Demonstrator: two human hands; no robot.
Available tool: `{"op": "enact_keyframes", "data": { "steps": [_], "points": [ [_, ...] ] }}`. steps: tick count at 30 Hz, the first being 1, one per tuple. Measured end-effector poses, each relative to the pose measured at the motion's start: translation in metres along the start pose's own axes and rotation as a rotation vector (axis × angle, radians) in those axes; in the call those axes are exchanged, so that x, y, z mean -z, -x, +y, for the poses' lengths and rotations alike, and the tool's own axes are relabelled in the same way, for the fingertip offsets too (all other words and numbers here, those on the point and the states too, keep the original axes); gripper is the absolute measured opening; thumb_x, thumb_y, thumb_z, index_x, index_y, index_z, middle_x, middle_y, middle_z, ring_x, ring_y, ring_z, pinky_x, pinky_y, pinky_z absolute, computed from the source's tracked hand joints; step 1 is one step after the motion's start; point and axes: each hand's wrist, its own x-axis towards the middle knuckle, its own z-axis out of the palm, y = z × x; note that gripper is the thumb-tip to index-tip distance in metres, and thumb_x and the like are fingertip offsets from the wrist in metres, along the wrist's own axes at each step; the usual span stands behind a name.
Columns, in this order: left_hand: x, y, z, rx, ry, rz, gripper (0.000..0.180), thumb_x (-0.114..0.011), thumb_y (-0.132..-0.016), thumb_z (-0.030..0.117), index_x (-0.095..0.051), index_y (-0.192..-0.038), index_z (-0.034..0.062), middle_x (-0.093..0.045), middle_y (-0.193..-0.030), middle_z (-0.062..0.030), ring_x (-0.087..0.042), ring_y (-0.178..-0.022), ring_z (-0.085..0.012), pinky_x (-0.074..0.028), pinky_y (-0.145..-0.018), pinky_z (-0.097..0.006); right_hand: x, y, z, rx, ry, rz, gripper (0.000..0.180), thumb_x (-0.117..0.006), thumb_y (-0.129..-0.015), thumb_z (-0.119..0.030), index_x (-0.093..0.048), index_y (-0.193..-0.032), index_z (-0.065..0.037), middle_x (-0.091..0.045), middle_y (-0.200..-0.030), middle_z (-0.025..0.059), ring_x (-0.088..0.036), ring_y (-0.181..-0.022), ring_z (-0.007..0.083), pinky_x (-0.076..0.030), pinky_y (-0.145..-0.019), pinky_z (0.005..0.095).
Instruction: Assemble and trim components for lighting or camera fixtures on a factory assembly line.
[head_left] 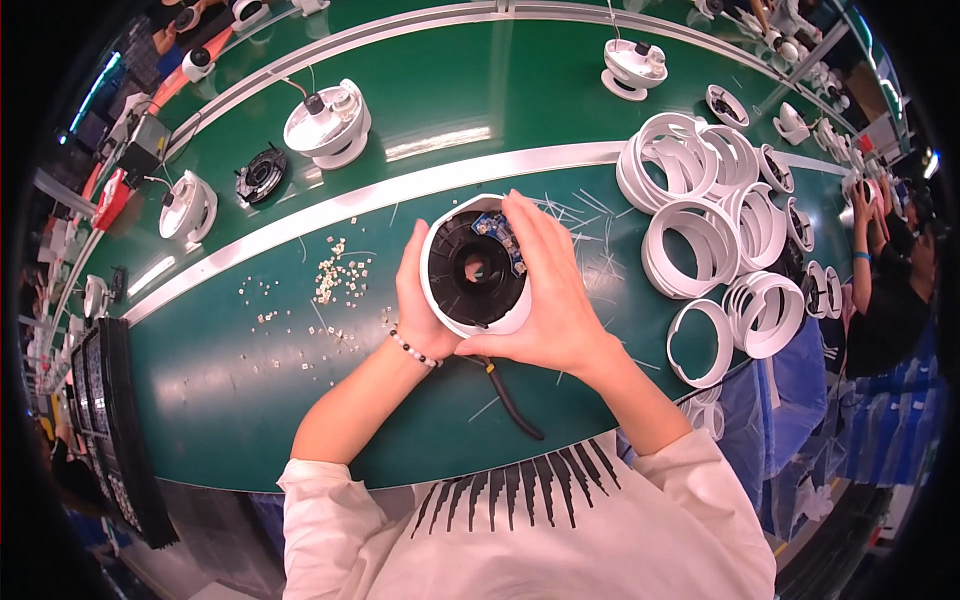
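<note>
Between my two hands is a white round housing (507,323) with its opening facing up. A black plastic insert (455,285) with a central hole fills it, and a small blue circuit board (489,227) lies at the insert's upper right edge. My left hand (413,290) wraps the housing's left side, a beaded bracelet on the wrist. Around the right side curls my right hand (555,290), its thumb along the lower rim. Below the housing, pliers (512,402) with dark handles lie on the green mat, their jaws hidden by my hands.
Small pale connector-like pieces (338,280) are scattered to the left, thin white strips (598,255) to the right. White rings (690,250) are piled at right. Beyond the metal rail stand white housings (330,130) and a black round part (262,175). Another person (890,300) works at far right.
</note>
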Motion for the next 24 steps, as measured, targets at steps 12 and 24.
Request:
{"op": "enact_keyframes", "data": {
  "steps": [12,24],
  "points": [
    [0.017,0.0,0.008,-0.009,-0.032,-0.226,0.072,-0.04,-0.081,0.059,-0.039,-0.125,0.002,-0.048,-0.121,-0.0167,-0.049,-0.11,-0.027,-0.042,-0.093,-0.041,0.004,-0.006,0.003,0.051,0.057,-0.085,0.119,-0.082,-0.042,-0.042,-0.019,-0.13,0.008,-0.03,-0.129,0.0253,-0.031,-0.119,0.0399,-0.027,-0.099,0.0462],
    [-0.001,-0.027,-0.005,-0.086,-0.142,-0.203,0.059,-0.046,-0.076,0.04,-0.044,-0.12,-0.0001,-0.052,-0.116,-0.016,-0.053,-0.104,-0.0262,-0.042,-0.091,-0.038,-0.01,0.006,0.023,-0.077,0.096,0.264,0.125,-0.08,-0.043,-0.049,-0.012,-0.134,0.005,-0.029,-0.132,0.0227,-0.029,-0.123,0.0389,-0.016,-0.099,0.0545]
  ]
}}
